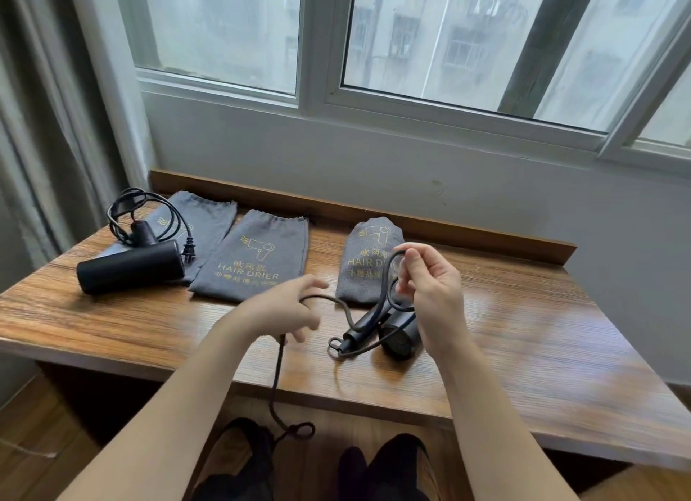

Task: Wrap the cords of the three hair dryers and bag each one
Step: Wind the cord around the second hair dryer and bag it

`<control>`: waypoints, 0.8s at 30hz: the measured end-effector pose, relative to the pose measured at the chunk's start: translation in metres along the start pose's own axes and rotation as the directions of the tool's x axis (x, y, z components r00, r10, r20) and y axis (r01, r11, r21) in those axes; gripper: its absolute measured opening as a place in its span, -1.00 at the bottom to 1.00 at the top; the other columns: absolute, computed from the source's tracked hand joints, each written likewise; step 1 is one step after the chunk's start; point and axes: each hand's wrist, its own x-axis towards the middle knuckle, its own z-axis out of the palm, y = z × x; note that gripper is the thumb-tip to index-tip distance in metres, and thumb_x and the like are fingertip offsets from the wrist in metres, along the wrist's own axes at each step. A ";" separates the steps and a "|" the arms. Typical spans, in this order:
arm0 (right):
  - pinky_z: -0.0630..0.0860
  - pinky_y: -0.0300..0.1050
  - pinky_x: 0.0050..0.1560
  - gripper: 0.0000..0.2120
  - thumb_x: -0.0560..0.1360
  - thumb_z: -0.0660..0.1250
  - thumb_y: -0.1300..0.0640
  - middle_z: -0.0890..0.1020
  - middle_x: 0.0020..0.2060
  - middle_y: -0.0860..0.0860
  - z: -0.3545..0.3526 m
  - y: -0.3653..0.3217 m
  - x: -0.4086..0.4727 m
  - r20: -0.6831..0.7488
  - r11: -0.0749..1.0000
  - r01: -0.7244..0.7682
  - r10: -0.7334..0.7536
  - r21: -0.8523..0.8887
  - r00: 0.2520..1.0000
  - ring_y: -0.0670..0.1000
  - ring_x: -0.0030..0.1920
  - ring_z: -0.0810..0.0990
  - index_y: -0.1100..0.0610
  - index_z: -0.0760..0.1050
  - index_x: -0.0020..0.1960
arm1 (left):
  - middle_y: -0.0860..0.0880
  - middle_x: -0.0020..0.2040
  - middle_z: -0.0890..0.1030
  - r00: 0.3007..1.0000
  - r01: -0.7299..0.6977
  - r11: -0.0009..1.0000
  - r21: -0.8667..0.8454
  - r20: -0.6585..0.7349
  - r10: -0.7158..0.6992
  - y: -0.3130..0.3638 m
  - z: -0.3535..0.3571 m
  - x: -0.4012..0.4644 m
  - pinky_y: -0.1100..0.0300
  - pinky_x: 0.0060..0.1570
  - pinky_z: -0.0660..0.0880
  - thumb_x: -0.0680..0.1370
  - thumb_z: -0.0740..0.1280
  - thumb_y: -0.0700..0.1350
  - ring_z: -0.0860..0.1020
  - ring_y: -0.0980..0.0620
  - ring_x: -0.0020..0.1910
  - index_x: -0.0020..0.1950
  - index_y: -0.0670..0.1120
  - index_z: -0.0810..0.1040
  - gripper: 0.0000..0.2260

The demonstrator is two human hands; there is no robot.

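Observation:
A black hair dryer [396, 338] lies on the wooden table [523, 336] in front of me. My right hand [430, 287] pinches a loop of its black cord [389, 272] above it. My left hand [288, 306] holds the same cord further along, and the rest hangs over the table's front edge toward the floor [278, 388]. A second black dryer [131, 267] with a loosely coiled cord and plug [187, 252] lies at the left. Three grey "HAIR DRIER" bags are laid out: a flat left one [205, 216], a flat middle one [261, 257], and a bulging right one [368, 261].
A raised wooden lip [411, 220] runs along the table's back edge under a white wall and window. A curtain [37, 126] hangs at the left. My feet in dark socks [355, 467] show below the table on a wooden floor.

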 end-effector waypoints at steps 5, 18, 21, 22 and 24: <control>0.41 -0.29 -0.35 -0.77 0.64 0.24 0.23 0.50 -0.44 -0.13 0.006 0.003 -0.003 0.001 0.991 0.051 -0.051 -0.125 0.999 -0.11 -0.38 0.42 0.09 0.63 -0.09 | 0.11 0.24 0.54 0.951 -0.224 0.962 0.154 0.251 0.181 0.020 0.008 -0.009 0.09 0.19 0.43 0.41 0.53 0.01 0.47 0.13 0.29 0.00 0.17 0.56 -0.76; 0.41 -0.06 0.25 -0.61 0.50 0.36 -0.10 0.47 0.15 -0.09 -0.013 0.035 -0.012 -0.218 0.826 -0.014 -0.132 -0.564 0.967 -0.08 0.19 0.43 -0.03 0.46 0.29 | -0.16 -0.21 0.58 0.926 -0.354 0.628 -0.693 -0.167 0.338 0.037 0.004 -0.010 0.01 -0.29 0.58 0.38 0.26 -0.25 0.57 -0.06 -0.35 -0.24 -0.12 0.48 -0.95; 0.48 -0.07 0.20 -0.45 0.50 0.43 -0.06 0.55 0.11 -0.05 -0.014 0.039 -0.011 -0.087 0.799 -0.286 0.285 -0.529 0.955 -0.09 0.08 0.54 0.05 0.35 0.42 | -0.17 -0.21 0.52 0.931 -0.333 0.687 -0.646 -0.110 0.348 0.031 0.003 -0.008 -0.05 -0.24 0.59 0.35 0.25 -0.21 0.48 -0.01 -0.42 -0.36 -0.09 0.53 -0.89; 0.50 -0.09 0.17 -0.46 0.50 0.44 -0.07 0.59 0.10 -0.05 -0.012 0.041 -0.012 -0.008 0.802 -0.308 0.354 -0.511 0.935 -0.09 0.07 0.57 0.05 0.36 0.39 | -0.17 -0.21 0.52 0.926 -0.328 0.698 -0.637 -0.069 0.371 0.030 0.004 -0.008 -0.05 -0.23 0.59 0.36 0.24 -0.22 0.47 0.01 -0.42 -0.32 -0.12 0.53 -0.90; 0.54 -0.14 0.06 -0.61 0.51 0.44 0.00 0.66 0.04 -0.05 -0.005 0.043 -0.014 0.130 0.854 -0.291 0.378 -0.432 0.917 -0.11 0.04 0.62 0.07 0.46 0.27 | -0.17 -0.22 0.53 0.907 -0.341 0.737 -0.584 0.001 0.421 0.029 0.006 -0.007 -0.03 -0.21 0.56 0.36 0.24 -0.24 0.49 0.02 -0.35 -0.26 -0.17 0.49 -0.95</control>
